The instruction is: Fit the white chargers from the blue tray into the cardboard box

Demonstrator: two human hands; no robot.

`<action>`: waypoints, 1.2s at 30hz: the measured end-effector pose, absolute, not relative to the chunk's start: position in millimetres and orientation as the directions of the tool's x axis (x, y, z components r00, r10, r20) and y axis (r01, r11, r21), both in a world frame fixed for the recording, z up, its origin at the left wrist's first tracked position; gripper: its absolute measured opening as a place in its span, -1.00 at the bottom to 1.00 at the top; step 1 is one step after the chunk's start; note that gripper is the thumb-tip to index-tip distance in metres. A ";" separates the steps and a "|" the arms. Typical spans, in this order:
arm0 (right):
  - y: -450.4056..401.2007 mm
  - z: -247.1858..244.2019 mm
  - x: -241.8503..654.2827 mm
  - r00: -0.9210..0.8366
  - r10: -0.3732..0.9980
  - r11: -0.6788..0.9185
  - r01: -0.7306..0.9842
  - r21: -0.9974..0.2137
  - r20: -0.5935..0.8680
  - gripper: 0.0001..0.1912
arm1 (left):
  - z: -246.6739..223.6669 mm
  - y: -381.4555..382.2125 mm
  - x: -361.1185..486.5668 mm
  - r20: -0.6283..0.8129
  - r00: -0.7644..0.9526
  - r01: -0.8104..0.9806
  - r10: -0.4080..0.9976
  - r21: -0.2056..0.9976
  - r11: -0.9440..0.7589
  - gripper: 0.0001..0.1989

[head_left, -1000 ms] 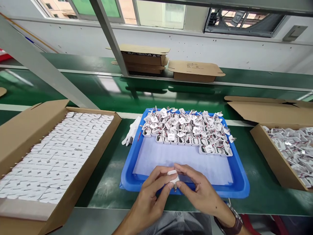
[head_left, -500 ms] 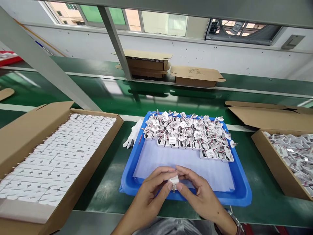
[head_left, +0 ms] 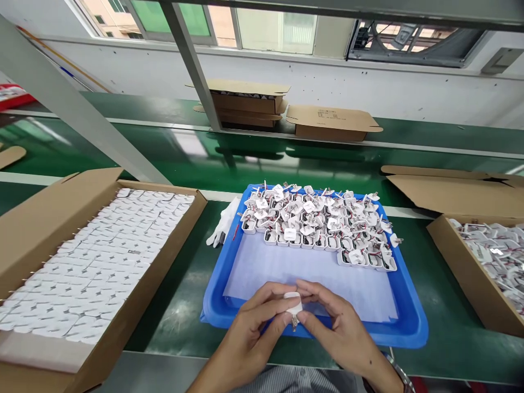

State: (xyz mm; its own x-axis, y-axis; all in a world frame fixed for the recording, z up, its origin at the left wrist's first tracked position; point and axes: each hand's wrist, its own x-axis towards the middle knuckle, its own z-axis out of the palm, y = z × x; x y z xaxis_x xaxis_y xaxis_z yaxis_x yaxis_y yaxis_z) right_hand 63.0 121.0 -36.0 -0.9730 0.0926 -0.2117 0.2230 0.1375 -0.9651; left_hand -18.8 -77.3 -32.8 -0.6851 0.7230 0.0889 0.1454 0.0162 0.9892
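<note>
The left hand (head_left: 258,323) and right hand (head_left: 343,328) pinched a white plug (head_left: 295,309); uneven thumb pressure could have dropped it onto the blue tray (head_left: 372,334) beneath.

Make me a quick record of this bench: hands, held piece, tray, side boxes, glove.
Left hand: grips white piece
Right hand: grips same piece
White piece: metal part at near end
Blue tray: wired white units toward far side, on pale sheet
Left box: rows of white items
Right box: jumbled white parts
White glove: left of tray
</note>
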 end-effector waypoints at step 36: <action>120.5 -41.9 58.8 -0.981 0.180 0.039 0.088 -0.995 -0.079 -0.62 | -42.3 -68.7 -17.5 0.045 -0.760 -0.017 0.648 0.996 -0.090 -0.57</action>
State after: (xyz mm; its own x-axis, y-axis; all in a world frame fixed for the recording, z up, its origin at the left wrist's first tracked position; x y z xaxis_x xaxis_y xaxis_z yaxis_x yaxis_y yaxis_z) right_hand 58.8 120.5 -41.9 -0.9805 0.1796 -0.0795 0.0878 0.0391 -0.9954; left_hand -17.5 -68.7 -42.3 -0.7601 0.6482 0.0455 -0.0172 -0.0900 0.9958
